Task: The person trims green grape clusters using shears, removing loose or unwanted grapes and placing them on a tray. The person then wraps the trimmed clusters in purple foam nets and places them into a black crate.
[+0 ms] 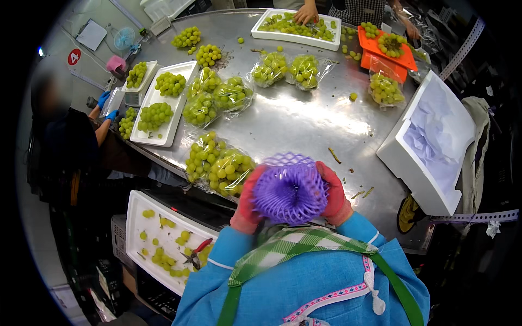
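A purple foam mesh net (290, 193), its opening turned up towards me, is held between my two red-gloved hands over the near edge of the metal table (301, 118). My left hand (249, 199) grips its left side and my right hand (333, 193) its right side. Whether anything is inside the net is hidden. Just left of my left hand lie bagged green grapes (230, 171). More bags of grapes (233, 94) rest farther back, and two others (269, 69) stand near the table's middle. Stem bits (334, 155) lie right of the net.
A white foam box (395, 150) with paper stands tilted at the right. Low at left, a white tray (136, 240) holds loose grapes and pruning shears (195, 254). A blue-gloved co-worker stands left, near a grape tray (179, 110). Another person's hand reaches into the far tray (261, 34).
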`<state>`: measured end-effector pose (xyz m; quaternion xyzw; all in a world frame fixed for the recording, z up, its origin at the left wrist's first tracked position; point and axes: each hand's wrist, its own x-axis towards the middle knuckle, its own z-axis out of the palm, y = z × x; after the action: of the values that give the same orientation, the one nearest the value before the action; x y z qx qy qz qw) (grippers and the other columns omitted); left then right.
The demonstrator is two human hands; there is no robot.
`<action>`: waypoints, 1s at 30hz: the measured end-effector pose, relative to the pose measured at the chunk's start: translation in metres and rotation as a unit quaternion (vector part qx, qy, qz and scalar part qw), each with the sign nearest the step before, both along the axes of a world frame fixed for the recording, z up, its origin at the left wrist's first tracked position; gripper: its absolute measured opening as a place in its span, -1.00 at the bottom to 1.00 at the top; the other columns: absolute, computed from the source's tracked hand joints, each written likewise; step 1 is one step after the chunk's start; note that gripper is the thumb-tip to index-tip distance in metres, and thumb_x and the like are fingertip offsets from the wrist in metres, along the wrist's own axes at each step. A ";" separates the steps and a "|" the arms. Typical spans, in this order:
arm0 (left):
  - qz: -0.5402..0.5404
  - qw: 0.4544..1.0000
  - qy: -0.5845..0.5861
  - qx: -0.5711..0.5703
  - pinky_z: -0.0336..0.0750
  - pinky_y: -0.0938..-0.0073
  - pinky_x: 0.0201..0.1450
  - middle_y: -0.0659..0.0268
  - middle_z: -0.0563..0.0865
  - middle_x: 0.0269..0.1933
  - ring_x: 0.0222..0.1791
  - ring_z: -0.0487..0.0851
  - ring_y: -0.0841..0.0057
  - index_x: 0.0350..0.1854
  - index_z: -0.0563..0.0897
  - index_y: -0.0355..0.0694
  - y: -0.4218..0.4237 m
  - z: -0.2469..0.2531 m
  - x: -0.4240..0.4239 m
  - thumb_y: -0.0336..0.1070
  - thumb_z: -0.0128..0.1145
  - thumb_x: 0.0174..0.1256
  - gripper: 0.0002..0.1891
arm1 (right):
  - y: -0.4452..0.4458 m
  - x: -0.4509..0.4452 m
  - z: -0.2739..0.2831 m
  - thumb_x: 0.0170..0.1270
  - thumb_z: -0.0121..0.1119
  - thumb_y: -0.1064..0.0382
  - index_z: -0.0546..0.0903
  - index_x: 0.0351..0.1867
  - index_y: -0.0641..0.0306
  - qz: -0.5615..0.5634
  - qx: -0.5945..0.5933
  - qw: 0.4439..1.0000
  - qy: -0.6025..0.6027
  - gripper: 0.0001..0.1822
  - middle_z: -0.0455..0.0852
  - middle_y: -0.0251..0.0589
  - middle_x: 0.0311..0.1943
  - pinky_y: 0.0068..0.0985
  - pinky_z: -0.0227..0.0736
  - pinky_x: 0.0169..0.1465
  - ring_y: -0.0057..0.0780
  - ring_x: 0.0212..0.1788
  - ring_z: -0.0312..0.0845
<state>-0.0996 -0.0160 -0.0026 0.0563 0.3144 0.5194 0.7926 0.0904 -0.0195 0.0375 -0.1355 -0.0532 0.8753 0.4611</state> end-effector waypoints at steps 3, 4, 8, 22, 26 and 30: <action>-0.020 0.963 0.254 0.084 0.44 0.55 -0.03 0.25 0.55 -0.01 -0.08 0.53 0.55 0.13 0.40 -0.25 0.002 0.012 0.013 -0.43 0.01 0.26 -0.63 | 0.004 0.008 -0.011 0.31 -0.11 0.03 0.43 0.08 0.31 -0.035 -0.013 0.999 0.029 -0.55 0.53 -0.09 0.02 -0.26 0.29 0.20 -0.22 0.04 0.47; 0.042 0.888 0.444 0.114 0.42 0.62 -0.06 0.27 0.54 -0.02 -0.12 0.52 0.60 0.11 0.41 -0.24 0.005 0.020 0.013 -0.49 0.05 0.21 -0.61 | 0.005 0.015 -0.009 0.31 -0.10 0.03 0.42 0.08 0.31 -0.044 -0.009 0.999 0.016 -0.55 0.53 -0.09 0.02 -0.25 0.28 0.20 -0.22 0.05 0.46; -0.015 0.788 0.451 0.419 0.42 0.61 -0.16 0.24 0.57 -0.12 -0.23 0.52 0.59 -0.09 0.53 -0.29 -0.001 0.074 0.014 -0.57 0.00 0.15 -0.74 | 0.003 0.027 -0.006 0.29 -0.06 0.04 0.41 0.08 0.36 -0.038 0.029 0.998 -0.047 -0.53 0.53 -0.08 0.02 -0.28 0.30 0.20 -0.23 0.05 0.47; -0.205 0.952 0.140 0.180 0.50 0.44 0.02 0.21 0.56 0.00 -0.07 0.58 0.43 0.12 0.38 -0.33 0.023 0.073 0.053 -0.29 0.02 0.25 -0.59 | -0.026 0.022 0.018 0.31 -0.01 0.19 0.44 0.07 0.35 0.063 0.104 0.978 -0.171 -0.63 0.58 -0.24 -0.05 -0.56 0.33 0.10 -0.56 0.00 0.45; -0.081 0.957 0.037 0.275 0.48 0.37 0.05 0.18 0.55 0.01 -0.03 0.56 0.41 0.12 0.37 -0.34 0.023 0.036 0.065 -0.24 -0.08 0.31 -0.61 | -0.012 0.036 0.031 0.27 0.03 0.21 0.50 0.00 0.34 0.021 0.186 0.945 -0.267 -0.67 0.60 -0.28 -0.11 -0.58 0.40 -0.03 -0.59 -0.11 0.50; -0.167 0.967 -0.111 0.155 0.39 0.35 0.12 0.22 0.53 0.04 0.04 0.50 0.41 0.12 0.38 -0.26 0.030 0.051 0.085 -0.10 -0.20 0.37 -0.59 | 0.001 0.052 0.039 0.17 0.11 0.32 0.51 -0.16 0.34 -0.134 0.185 0.894 -0.386 -0.77 0.58 -0.38 -0.32 -0.70 0.35 -0.16 -0.67 -0.29 0.44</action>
<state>-0.0147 0.0144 0.0487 0.1723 0.1266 0.4246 0.8798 0.1420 -0.0185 0.0761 -0.3805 -0.3693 0.6582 0.5344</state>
